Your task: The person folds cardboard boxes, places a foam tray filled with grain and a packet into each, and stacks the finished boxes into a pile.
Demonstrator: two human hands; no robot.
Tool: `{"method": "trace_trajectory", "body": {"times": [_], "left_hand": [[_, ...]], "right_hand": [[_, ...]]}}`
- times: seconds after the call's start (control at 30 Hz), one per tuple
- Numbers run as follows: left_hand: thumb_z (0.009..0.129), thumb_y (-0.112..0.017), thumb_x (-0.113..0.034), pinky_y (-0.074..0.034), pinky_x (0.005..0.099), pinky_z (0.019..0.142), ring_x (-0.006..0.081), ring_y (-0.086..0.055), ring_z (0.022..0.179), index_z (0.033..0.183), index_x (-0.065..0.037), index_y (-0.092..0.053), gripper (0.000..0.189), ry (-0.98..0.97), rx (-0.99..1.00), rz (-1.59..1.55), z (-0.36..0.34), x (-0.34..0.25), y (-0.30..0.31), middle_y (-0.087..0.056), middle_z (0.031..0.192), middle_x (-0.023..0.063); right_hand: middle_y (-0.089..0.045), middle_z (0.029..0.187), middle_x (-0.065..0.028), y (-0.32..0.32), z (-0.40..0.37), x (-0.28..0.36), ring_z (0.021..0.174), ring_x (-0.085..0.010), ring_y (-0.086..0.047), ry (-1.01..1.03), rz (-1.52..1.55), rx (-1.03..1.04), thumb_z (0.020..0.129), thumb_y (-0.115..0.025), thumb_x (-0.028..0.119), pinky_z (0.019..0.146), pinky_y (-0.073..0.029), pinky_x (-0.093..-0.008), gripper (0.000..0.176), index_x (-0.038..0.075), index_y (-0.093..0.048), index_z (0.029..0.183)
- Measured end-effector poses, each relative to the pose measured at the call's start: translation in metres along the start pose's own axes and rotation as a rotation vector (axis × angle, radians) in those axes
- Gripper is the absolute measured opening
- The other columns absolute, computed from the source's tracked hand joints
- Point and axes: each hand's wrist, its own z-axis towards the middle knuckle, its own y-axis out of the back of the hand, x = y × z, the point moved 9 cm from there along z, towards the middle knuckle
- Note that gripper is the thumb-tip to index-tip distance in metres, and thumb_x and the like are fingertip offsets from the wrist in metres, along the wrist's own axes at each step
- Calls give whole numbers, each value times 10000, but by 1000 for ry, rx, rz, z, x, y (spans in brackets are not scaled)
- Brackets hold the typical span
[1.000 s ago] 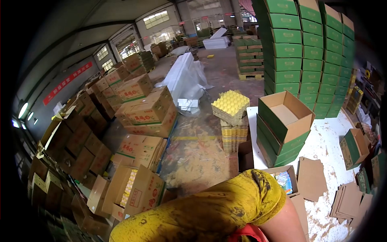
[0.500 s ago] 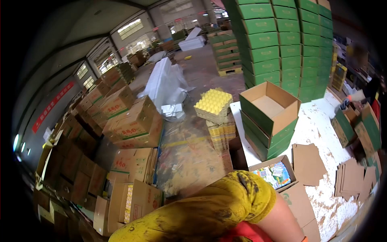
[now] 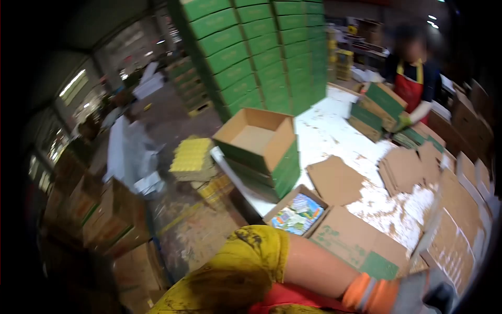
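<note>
My left hand (image 3: 426, 295), in a grey glove with dark fingertips and an orange cuff, reaches across to the lower right edge. Its fingers are blurred and partly cut off, so any grip is hidden. Close by it stand upright cardboard sheets (image 3: 452, 254). A flattened carton with a green patch (image 3: 355, 240) lies beside my forearm on the white table (image 3: 334, 118). An open box (image 3: 269, 220) holding colourful printed packets (image 3: 298, 214) sits near my elbow. My right hand is out of view.
Nested green open boxes (image 3: 256, 149) stand on the table before a tall green carton stack (image 3: 246, 57). Across the table, a person in a red apron (image 3: 408, 89) handles green cartons (image 3: 379, 107). Yellow egg trays (image 3: 191, 157) and brown cartons (image 3: 107, 214) are at left.
The view has swung right, shifting the table and boxes leftward. My gloved left hand and the co-worker have come into the picture.
</note>
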Motion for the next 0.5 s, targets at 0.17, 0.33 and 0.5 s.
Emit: {"method": "trace_trajectory", "body": {"times": [0.17,0.33,0.5], "left_hand": [[905,-623,-165,-515,301,797,174,-633,917,1016,-2,-674,204,206,209,-278,-18,1,-22,-682,996,104],[933,-519,-218,-414,323,991,178,-548,1140,1267,21,-519,410,490,-196,-68,-75,44,85,-592,1209,118],[972,-524,-199,-497,312,901,194,-634,994,1144,78,-580,331,641,-667,363,-184,101,194,-658,1040,141]], "right_hand": [[-648,1017,-84,40,-52,12,879,-144,-618,119,83,-174,958,-547,221,803,-500,-269,345,6,-556,1227],[-650,1013,-82,90,-126,11,874,-142,-620,211,110,-396,957,-550,224,799,-502,-267,345,8,-559,1226],[-662,1019,-38,148,-205,13,859,-86,-606,225,-131,-634,940,-587,303,782,-504,-242,370,53,-597,1214]]}}
